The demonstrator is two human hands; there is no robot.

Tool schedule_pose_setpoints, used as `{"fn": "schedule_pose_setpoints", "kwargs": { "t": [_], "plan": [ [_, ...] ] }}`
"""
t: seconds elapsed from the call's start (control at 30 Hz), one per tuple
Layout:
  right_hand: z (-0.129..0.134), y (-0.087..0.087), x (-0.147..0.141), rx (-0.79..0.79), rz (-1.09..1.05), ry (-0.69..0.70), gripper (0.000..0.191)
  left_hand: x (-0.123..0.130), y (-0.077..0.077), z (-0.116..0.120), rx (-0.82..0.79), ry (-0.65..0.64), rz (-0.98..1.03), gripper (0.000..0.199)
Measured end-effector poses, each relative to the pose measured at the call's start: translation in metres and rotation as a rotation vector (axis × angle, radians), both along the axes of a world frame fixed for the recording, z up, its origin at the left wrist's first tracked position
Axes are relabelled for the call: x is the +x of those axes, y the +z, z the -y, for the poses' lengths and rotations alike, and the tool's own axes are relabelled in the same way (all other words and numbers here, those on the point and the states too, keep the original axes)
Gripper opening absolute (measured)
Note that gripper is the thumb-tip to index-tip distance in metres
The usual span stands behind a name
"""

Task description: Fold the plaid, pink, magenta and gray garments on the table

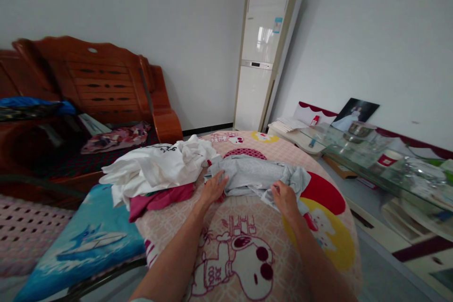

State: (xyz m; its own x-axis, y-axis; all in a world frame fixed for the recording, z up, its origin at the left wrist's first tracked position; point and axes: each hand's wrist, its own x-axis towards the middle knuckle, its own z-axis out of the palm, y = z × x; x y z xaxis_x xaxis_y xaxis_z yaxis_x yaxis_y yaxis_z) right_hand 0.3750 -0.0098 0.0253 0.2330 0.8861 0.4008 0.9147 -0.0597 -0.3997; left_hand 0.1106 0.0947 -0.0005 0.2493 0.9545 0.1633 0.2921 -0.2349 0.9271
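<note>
A light grey garment [256,172] lies bunched into a long, flat strip on the round table. My left hand [213,188] is at its left end, with fingers and thumb closed on the cloth. At the front edge, toward the right, the bent fingers of my right hand [285,198] pinch the same fabric. A white shirt [159,165] with dark lettering is heaped left of the grey garment. Under that shirt, a dark pink garment [161,202] sticks out toward me.
The pink cartoon tablecloth [230,240] covers the table. A blue-cushioned chair [95,240] stands close on the left, before a wooden sofa [102,80]. On the right is a glass-topped cabinet [375,155] crowded with items; a tall air conditioner [256,47] stands behind.
</note>
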Motion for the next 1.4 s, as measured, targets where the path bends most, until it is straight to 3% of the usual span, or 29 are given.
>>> {"fn": "schedule_pose_setpoints", "kwargs": {
  "t": [0.1,0.2,0.27,0.37,0.57,0.73,0.9,1.13,1.27,1.4],
  "plan": [
    [0.000,-0.004,0.007,0.178,-0.186,-0.055,0.033,-0.001,0.003,0.002,-0.071,-0.187,0.144,0.039],
    [0.001,-0.006,0.011,0.298,-0.367,-0.175,0.042,0.006,0.013,0.010,0.107,-0.238,0.201,0.031],
    [0.002,-0.008,0.013,0.318,-0.403,-0.234,0.045,0.015,0.020,0.019,0.257,-0.204,0.075,0.019],
    [0.002,-0.012,0.013,0.318,-0.368,-0.233,0.041,0.032,0.024,0.034,0.351,-0.229,-0.139,0.004],
    [0.005,-0.017,0.012,0.253,-0.335,-0.233,0.020,0.064,0.009,0.046,0.462,-0.282,-0.415,0.033],
    [0.008,-0.013,0.010,0.275,-0.429,-0.192,0.026,0.074,0.006,0.039,0.415,-0.232,-0.523,0.021],
    [0.008,0.000,0.027,0.374,-0.755,-0.240,0.031,0.055,0.015,0.030,0.336,-0.182,-0.119,0.018],
    [0.013,0.020,0.064,0.608,-1.050,-0.390,0.026,-0.003,0.058,0.015,0.051,0.078,0.552,0.028],
    [0.023,0.025,0.080,0.643,-1.091,-0.472,0.022,-0.030,0.079,0.019,-0.049,0.034,0.718,0.025],
    [0.030,0.025,0.099,0.710,-1.057,-0.508,0.019,-0.049,0.088,0.029,-0.051,-0.016,0.709,0.029]
  ]
}}
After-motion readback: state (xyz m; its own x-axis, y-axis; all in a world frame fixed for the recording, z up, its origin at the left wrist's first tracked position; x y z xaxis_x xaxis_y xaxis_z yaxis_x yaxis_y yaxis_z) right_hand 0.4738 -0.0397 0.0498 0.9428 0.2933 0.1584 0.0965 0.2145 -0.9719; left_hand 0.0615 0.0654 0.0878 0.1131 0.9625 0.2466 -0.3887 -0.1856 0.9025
